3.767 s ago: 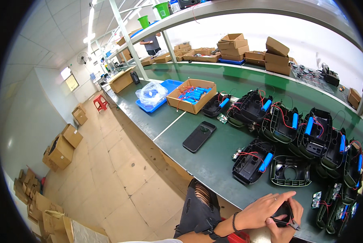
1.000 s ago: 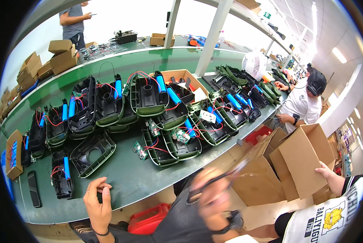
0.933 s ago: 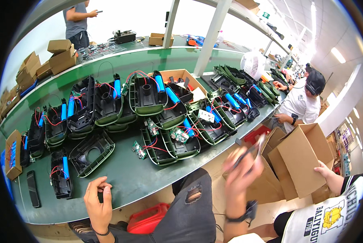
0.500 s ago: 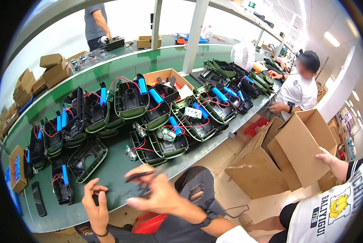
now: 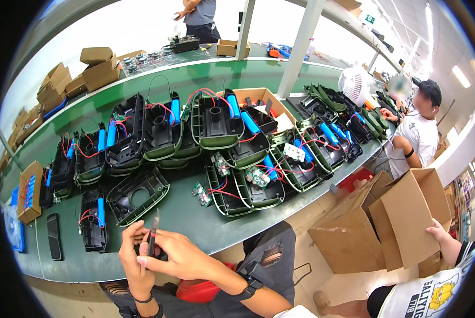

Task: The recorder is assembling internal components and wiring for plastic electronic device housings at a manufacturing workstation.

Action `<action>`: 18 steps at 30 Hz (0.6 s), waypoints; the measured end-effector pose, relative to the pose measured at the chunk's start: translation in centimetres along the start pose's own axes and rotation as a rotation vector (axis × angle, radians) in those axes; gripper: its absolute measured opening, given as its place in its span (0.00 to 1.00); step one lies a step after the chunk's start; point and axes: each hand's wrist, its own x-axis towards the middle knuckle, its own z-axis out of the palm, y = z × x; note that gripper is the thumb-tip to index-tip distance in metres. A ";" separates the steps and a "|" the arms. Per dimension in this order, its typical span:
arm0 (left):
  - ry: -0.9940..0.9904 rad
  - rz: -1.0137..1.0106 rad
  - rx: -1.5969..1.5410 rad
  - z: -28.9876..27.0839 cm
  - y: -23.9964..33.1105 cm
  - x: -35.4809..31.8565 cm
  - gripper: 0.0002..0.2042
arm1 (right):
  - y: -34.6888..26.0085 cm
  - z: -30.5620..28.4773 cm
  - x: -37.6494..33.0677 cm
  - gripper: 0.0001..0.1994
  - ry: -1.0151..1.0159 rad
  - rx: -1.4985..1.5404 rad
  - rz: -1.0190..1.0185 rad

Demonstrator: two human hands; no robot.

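Note:
Low at the table's front edge, my two hands meet. My right hand (image 5: 182, 255) is closed around a slim hand tool (image 5: 151, 241) with a black and red grip; its thin metal tip points up and away from me. My left hand (image 5: 135, 259) is against it with bent fingers, and a dark bit shows between the hands, too hidden to name. Just beyond lies a dark green plastic housing (image 5: 142, 204) with a round opening. To its left stands a smaller housing (image 5: 92, 233) with a blue cylindrical cell (image 5: 101, 213) and red wires.
Several open housings (image 5: 216, 127) with blue cells, wires and circuit boards (image 5: 258, 177) crowd the green table (image 5: 190, 212). A black phone (image 5: 53, 236) and a carton of blue cells (image 5: 33, 185) are at left. Right, a person's hand (image 5: 437, 231) holds a large cardboard box (image 5: 407, 228).
My right hand has moved left with the tool to meet my left hand, and the tool has swung upright. My left hand's fingers have drawn in. The whole view has shifted.

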 end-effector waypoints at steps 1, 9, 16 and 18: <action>-0.006 0.010 0.012 -0.1 -0.5 0.0 0.21 | 0.3 0.3 0.0 0.22 0.050 0.020 -0.045; -0.044 0.024 0.111 0.8 -0.6 0.6 0.16 | 0.5 -0.8 0.1 0.20 0.187 0.180 -0.124; -0.058 0.014 0.086 0.9 -0.3 0.8 0.17 | 0.7 -1.0 0.4 0.22 0.180 0.086 -0.168; -0.076 0.021 0.110 0.1 -0.5 0.5 0.18 | 0.5 -0.3 0.4 0.23 0.183 0.126 -0.162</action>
